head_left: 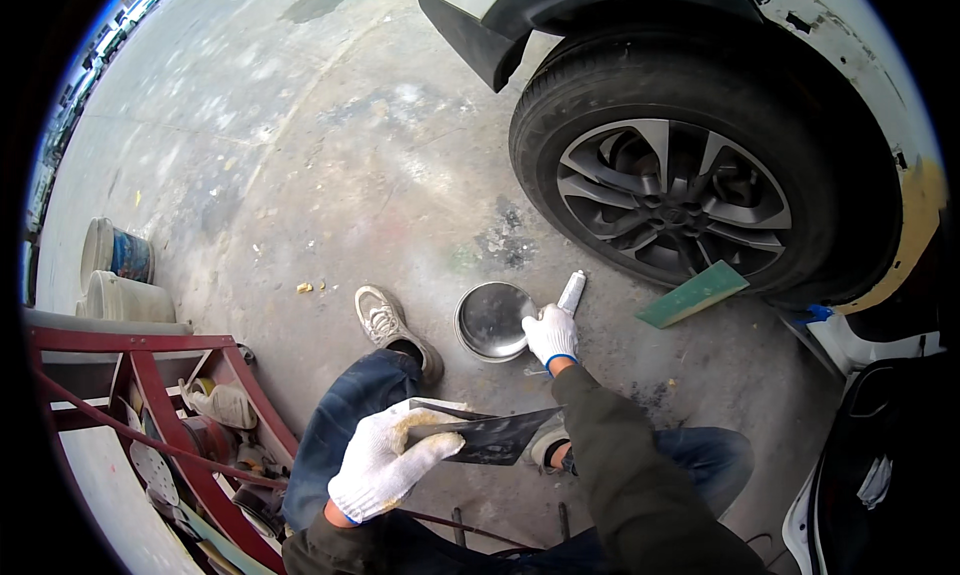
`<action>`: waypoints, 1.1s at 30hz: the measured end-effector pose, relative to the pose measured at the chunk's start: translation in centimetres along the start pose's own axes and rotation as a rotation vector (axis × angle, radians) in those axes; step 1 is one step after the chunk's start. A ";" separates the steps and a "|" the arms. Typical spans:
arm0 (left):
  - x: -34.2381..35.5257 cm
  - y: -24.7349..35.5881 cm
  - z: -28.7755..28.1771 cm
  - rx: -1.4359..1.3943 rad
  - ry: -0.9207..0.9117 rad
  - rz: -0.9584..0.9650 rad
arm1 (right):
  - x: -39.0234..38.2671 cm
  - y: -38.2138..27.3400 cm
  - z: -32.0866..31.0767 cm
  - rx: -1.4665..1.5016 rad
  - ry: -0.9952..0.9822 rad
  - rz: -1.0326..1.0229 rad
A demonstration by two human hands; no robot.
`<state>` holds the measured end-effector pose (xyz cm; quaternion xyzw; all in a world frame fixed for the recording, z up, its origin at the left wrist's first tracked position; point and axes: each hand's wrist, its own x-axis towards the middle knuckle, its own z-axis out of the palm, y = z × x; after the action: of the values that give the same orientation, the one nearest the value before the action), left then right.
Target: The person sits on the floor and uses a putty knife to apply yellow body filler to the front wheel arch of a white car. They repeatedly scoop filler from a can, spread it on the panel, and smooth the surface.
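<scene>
My left hand (pixel 385 465), in a white knit glove with yellowish stains, grips a thin black plate (pixel 497 440) by its left end. A lighter flat edge shows above the plate at my fingers; its kind is unclear. My right hand (pixel 550 335), gloved in white with a blue cuff, is closed at the right rim of a round metal tin (pixel 494 320). Beyond those fingers a white tube (pixel 572 291) angles up and right, its lower end meeting the glove. Whether the fingers grip the tube or the tin's rim is hidden.
A car wheel (pixel 675 195) stands at the right under a fender with yellowish filler (pixel 915 240). Against the tyre leans a green board (pixel 692 295). On the left are a red metal rack (pixel 165 405) with tools and discs, and buckets (pixel 128 300). My shoe (pixel 385 315) is left of the tin.
</scene>
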<state>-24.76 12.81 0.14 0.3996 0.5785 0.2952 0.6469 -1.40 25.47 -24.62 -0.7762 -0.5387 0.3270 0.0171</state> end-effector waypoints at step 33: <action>1.1 0.6 0.4 0.144 -0.062 -0.046 | 6.1 7.4 1.0 0.067 0.382 -0.276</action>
<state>-24.14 13.96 0.05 0.4405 0.5870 0.2255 0.6408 5.44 27.22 -31.22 -0.7420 -0.6156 0.1866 0.1890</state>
